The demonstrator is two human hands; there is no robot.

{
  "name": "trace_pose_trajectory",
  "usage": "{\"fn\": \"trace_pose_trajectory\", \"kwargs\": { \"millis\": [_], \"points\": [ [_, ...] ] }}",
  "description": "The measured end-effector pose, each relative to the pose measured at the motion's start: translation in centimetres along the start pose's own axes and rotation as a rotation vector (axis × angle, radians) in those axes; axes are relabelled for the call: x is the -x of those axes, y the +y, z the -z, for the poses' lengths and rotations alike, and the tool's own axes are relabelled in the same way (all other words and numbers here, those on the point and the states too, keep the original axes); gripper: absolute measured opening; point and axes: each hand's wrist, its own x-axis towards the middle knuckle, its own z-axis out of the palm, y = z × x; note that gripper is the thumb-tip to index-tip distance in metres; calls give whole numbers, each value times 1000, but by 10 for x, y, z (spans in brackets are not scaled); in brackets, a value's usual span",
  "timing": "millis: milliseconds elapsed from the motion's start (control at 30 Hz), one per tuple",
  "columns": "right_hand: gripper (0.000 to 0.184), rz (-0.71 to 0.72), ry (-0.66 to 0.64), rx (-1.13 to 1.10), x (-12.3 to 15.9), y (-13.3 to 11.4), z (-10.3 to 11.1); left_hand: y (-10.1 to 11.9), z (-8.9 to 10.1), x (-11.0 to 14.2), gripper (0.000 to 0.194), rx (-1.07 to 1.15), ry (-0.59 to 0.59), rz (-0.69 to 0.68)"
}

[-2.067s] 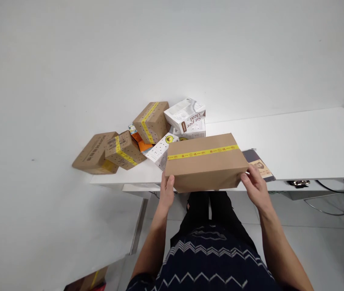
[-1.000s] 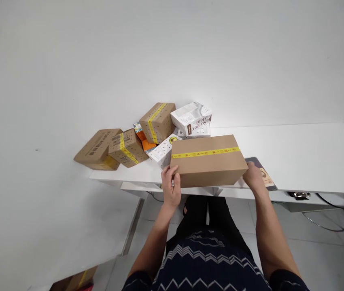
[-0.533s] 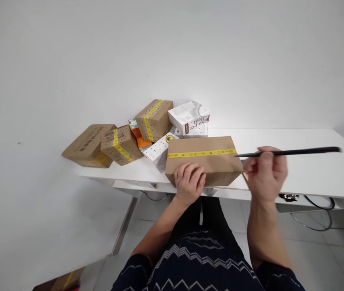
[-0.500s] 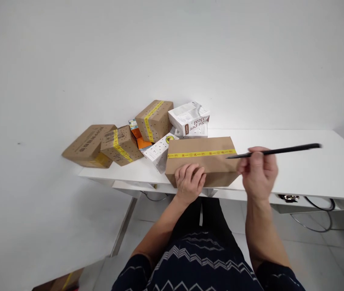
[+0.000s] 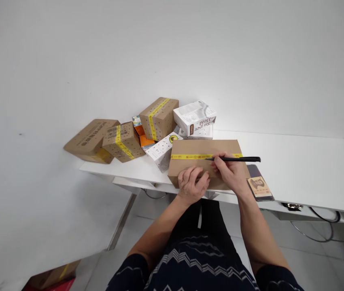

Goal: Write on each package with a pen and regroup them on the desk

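A brown cardboard box [image 5: 190, 169] with yellow printed tape [image 5: 190, 157] along its top lies at the front edge of the white table. My left hand [image 5: 193, 184] rests on the box's near edge, fingers curled over it. In a pinch, my right hand [image 5: 228, 171] holds a slim black pen-shaped tool [image 5: 245, 159] above the right half of the box. Its thin tip points left and lies at the tape; whether it touches is hard to see. Right of the box lies a dark, flat phone-like object [image 5: 260, 188] with a portrait picture on it.
Left of the box are a white dotted carton [image 5: 161, 149], a white "Su-per Meal" box [image 5: 194, 117], an orange package [image 5: 146, 140] and several taped brown boxes [image 5: 123, 143]. Behind stands a white wall [image 5: 172, 60]. Cables [image 5: 326, 218] hang below the table [image 5: 305, 169] at right.
My right hand has moved left and onto the box, bringing the black tool's tip further along the tape. The phone-like object has come into sight. My left hand stays on the box.
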Motion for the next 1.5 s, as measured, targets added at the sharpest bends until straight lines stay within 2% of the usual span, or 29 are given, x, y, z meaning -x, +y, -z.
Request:
{"fn": "trace_pose_trajectory", "kwargs": {
  "millis": [333,533,867,1100,1267,1333,1367,1433,1500],
  "points": [
    [18,219,15,385,-4,-11,-5,-3,-2,2,15,2,33,-4],
    [18,183,19,393,-3,-8,-5,-2,-4,4,15,-1,15,5],
    [19,218,-1,489,-6,-7,-9,-3,-5,7,15,29,-7,22],
    [20,237,1,480,-6,-6,-7,-2,-3,3,14,9,24,4],
    [20,203,-9,417,-4,-5,-9,-2,-4,5,13,9,-1,19],
    [21,170,76,318,-1,-5,-8,-3,-4,5,15,6,3,14],
    [21,149,161,229,1,-5,-6,-3,-4,6,15,3,8,9],
    [21,118,390,7,6,-6,3,-3,-5,6,16,-3,13,1],
    [22,129,632,-174,13,-4,21,-3,-5,6,16,-5,11,1]
  ]
}}
